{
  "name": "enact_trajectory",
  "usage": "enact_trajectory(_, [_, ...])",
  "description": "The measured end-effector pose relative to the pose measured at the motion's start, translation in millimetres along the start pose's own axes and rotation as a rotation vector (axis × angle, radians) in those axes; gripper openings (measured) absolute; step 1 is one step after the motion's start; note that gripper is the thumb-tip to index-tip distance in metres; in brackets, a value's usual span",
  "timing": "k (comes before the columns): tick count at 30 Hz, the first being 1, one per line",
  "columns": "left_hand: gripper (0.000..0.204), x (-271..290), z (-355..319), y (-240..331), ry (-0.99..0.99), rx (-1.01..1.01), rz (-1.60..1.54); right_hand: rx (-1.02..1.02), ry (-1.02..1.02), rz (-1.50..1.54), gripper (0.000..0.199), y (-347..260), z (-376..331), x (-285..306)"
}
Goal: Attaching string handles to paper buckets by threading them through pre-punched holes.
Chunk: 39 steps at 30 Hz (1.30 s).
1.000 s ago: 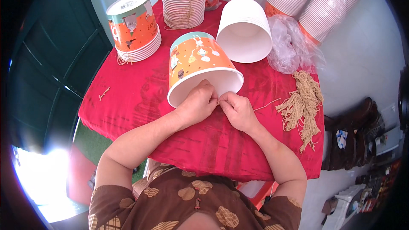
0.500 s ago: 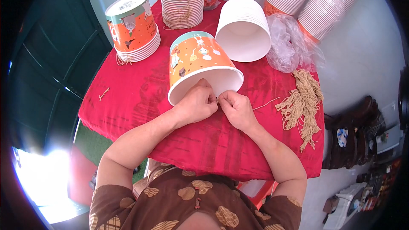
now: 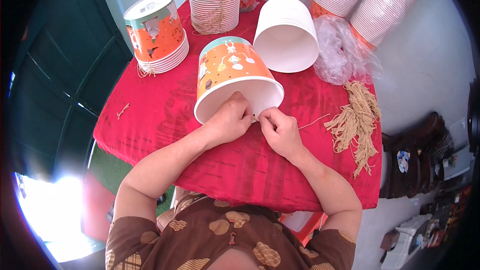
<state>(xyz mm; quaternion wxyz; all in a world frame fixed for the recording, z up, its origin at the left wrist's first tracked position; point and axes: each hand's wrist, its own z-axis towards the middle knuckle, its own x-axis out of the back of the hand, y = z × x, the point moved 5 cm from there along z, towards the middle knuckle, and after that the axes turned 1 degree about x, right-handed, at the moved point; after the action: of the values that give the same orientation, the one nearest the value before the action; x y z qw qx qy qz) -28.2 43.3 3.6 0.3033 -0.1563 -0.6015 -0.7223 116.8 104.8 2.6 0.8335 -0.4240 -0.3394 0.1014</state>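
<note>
Both of my hands meet at the rim of the orange paper bucket [image 3: 235, 77], which lies on its side on the red tablecloth [image 3: 165, 120], its open mouth toward me. My left hand [image 3: 227, 122] grips the rim's lower edge, fingers curled tight against it. My right hand [image 3: 280, 130] pinches a thin tan string [image 3: 312, 122] between thumb and fingertips, right at the rim. I judge the bucket light and easily dented, so the stiff rolled rim is the place to hold. The string looks limp and fine, best taken near its end. More strings [image 3: 357, 120] lie bundled to my right.
</note>
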Motion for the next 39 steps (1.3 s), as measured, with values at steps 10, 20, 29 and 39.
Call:
enact_trajectory(10, [0.005,3.0,-1.3,4.0,0.005,0.030,0.028,0.169,-0.006,-0.201,0.007,-8.5,-5.0,-1.0])
enact_trajectory(20, [0.004,3.9,-2.4,4.7,0.091,-0.044,0.170,0.277,-0.020,-0.327,0.007,-8.8,-6.4,-3.9])
enact_trajectory(29, [0.005,4.0,-1.7,6.0,0.088,-0.049,0.187,0.306,-0.042,-0.361,0.009,-11.0,-6.7,-4.2])
enact_trajectory(39, [0.006,4.8,-1.5,7.3,0.103,-0.061,0.196,0.313,-0.070,-0.379,0.014,-12.4,-7.5,-3.7])
